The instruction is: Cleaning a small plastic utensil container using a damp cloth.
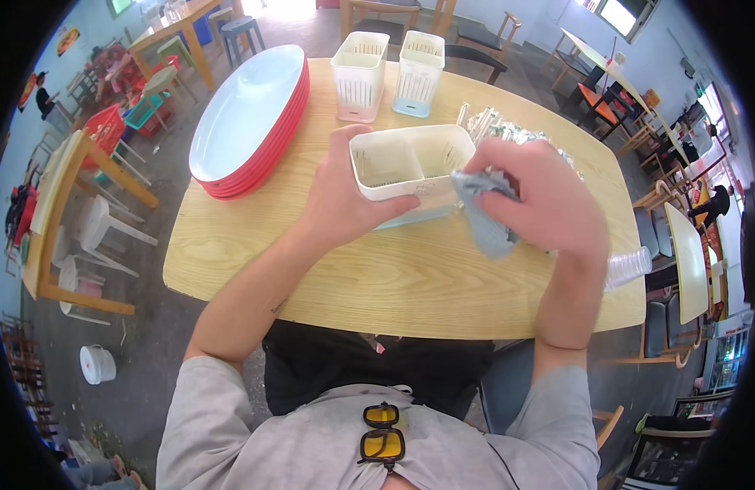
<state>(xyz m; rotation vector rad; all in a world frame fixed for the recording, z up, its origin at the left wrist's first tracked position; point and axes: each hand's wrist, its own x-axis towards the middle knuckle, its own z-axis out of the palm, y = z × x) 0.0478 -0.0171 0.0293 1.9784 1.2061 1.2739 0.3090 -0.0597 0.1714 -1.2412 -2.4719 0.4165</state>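
My left hand (346, 196) grips the left end of a two-compartment plastic utensil holder (383, 164), thumb along its near side. The holder has a white upper part and a pale blue base, and its compartments look empty. In my right hand (536, 190) is a bunched grey-blue cloth (490, 214), against the holder's right end. Behind my right hand lies a heap of paper-wrapped utensils (506, 130), partly hidden. Two similar slotted holders stand upright farther back, one with a pink base (360, 79) and one with a blue base (419, 76).
A stack of red-rimmed oval plates (248, 122) occupies the left of the wooden table (365, 288). Clear plastic cups (628, 268) lie nested at the right edge. A dark chair (509, 380) is close by on my right. Other tables, stools and people are farther off.
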